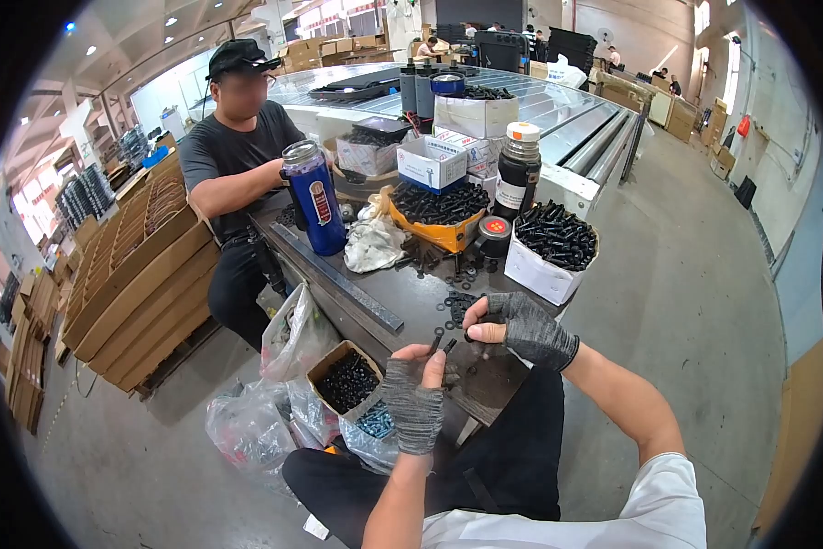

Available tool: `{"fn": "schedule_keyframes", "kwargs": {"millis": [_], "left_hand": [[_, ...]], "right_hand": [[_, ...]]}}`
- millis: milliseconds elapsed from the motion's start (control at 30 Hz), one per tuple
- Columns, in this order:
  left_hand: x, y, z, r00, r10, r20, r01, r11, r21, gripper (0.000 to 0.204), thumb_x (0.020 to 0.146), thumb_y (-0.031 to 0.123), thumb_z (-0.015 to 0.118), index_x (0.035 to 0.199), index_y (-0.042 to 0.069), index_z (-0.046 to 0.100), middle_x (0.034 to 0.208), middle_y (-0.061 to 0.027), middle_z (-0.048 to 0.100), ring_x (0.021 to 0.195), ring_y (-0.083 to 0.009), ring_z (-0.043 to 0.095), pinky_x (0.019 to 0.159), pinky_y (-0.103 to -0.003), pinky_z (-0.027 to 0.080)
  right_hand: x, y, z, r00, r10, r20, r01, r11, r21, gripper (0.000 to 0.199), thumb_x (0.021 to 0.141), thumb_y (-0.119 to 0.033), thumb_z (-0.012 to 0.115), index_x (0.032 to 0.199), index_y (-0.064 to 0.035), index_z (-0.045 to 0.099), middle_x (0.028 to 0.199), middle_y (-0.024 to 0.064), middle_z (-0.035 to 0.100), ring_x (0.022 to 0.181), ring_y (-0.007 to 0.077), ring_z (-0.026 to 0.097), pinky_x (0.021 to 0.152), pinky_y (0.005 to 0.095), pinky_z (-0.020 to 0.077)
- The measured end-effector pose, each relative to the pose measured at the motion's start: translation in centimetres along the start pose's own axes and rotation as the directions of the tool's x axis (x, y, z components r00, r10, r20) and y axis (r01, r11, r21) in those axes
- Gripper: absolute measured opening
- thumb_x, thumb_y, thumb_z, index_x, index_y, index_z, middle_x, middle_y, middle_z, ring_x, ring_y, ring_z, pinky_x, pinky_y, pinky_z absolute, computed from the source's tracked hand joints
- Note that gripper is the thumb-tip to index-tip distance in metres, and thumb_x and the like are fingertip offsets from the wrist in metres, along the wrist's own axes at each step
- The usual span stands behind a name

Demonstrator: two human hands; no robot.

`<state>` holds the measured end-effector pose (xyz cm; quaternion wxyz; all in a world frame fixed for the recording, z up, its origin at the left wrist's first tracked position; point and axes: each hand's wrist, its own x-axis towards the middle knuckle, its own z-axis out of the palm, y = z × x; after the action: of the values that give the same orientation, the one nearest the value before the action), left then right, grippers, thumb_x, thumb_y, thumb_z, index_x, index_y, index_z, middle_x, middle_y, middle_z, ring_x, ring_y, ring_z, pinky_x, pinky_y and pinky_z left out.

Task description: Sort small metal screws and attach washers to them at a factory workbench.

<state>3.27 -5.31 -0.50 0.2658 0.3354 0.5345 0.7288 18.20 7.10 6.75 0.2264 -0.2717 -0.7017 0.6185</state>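
Observation:
My left hand, in a grey fingerless glove, is closed on two short black bolt-like pieces, which stick up past the thumb and fingertips. Close by on the right, my right hand wears a matching glove. Its thumb and forefinger are pinched together over the table; a tiny dark piece shows at the tips, too small to name. Beyond the fingers, loose black rings lie on the dark worktable. A white box heaped with black bolt-like pieces stands beyond my right hand.
An orange-edged container of black pieces, a white rag, a blue bottle and a black bottle crowd the table. A metal bar runs along its edge. Below sits a carton of black parts. A co-worker sits opposite.

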Motion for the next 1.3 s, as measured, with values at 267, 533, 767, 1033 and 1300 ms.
{"fn": "schedule_keyframes", "kwargs": {"millis": [267, 533, 767, 1033, 1300], "left_hand": [[-0.4, 0.4, 0.3, 0.996, 0.086, -0.034, -0.087, 0.995, -0.047, 0.019, 0.091, 0.007, 0.072, 0.105, 0.002, 0.061, 0.091, -0.003, 0.065, 0.081, -0.0082, 0.058, 0.074, -0.023, 0.048], [-0.3, 0.0, 0.5, 0.995, 0.075, -0.061, -0.078, 0.995, -0.06, 0.019, 0.091, 0.007, 0.071, 0.106, 0.002, 0.06, 0.089, -0.0029, 0.064, 0.08, -0.008, 0.058, 0.073, -0.023, 0.048], [-0.3, 0.2, 1.0, 0.996, 0.056, -0.065, -0.061, 0.995, -0.084, 0.02, 0.09, 0.007, 0.072, 0.106, 0.002, 0.061, 0.09, -0.0041, 0.063, 0.081, -0.011, 0.059, 0.075, -0.026, 0.049], [-0.1, 0.5, 1.3, 0.997, -0.032, -0.075, 0.016, 0.978, -0.209, 0.021, 0.09, 0.009, 0.073, 0.106, 0.002, 0.062, 0.089, -0.0032, 0.063, 0.081, -0.0099, 0.058, 0.073, -0.025, 0.048], [-0.1, 0.6, 1.1, 0.997, 0.011, -0.072, -0.021, 0.991, -0.129, 0.021, 0.092, 0.009, 0.071, 0.109, 0.002, 0.06, 0.092, -0.0037, 0.065, 0.081, -0.0091, 0.058, 0.073, -0.023, 0.048]], "right_hand": [[-0.1, -0.2, 1.5, 0.982, -0.136, -0.134, 0.115, 0.981, -0.153, 0.022, 0.088, -0.015, 0.074, 0.104, -0.0005, 0.069, 0.094, 0.0036, 0.07, 0.09, 0.012, 0.064, 0.084, 0.0289, 0.0521], [-0.4, 1.4, 3.2, 0.936, -0.303, -0.182, 0.29, 0.953, -0.092, 0.012, 0.084, -0.006, 0.074, 0.092, -0.0016, 0.067, 0.101, 0.0075, 0.068, 0.101, 0.0169, 0.062, 0.093, 0.034, 0.0489], [-0.3, 2.0, 4.0, 0.896, -0.4, -0.194, 0.392, 0.916, -0.079, 0.012, 0.083, -0.003, 0.074, 0.088, -0.001, 0.064, 0.103, 0.0098, 0.066, 0.1, 0.0188, 0.062, 0.092, 0.0347, 0.0485], [-0.1, 2.3, 4.4, 0.757, -0.626, -0.186, 0.533, 0.757, -0.379, 0.015, 0.081, 0.002, 0.074, 0.088, -0.003, 0.061, 0.099, 0.0096, 0.065, 0.091, 0.0213, 0.063, 0.079, 0.0329, 0.0506], [-0.2, 2.0, 4.3, 0.765, -0.625, -0.159, 0.541, 0.756, -0.369, 0.018, 0.081, 0.004, 0.074, 0.091, -0.0028, 0.061, 0.099, 0.0095, 0.065, 0.092, 0.02, 0.063, 0.081, 0.0324, 0.0511]]}}
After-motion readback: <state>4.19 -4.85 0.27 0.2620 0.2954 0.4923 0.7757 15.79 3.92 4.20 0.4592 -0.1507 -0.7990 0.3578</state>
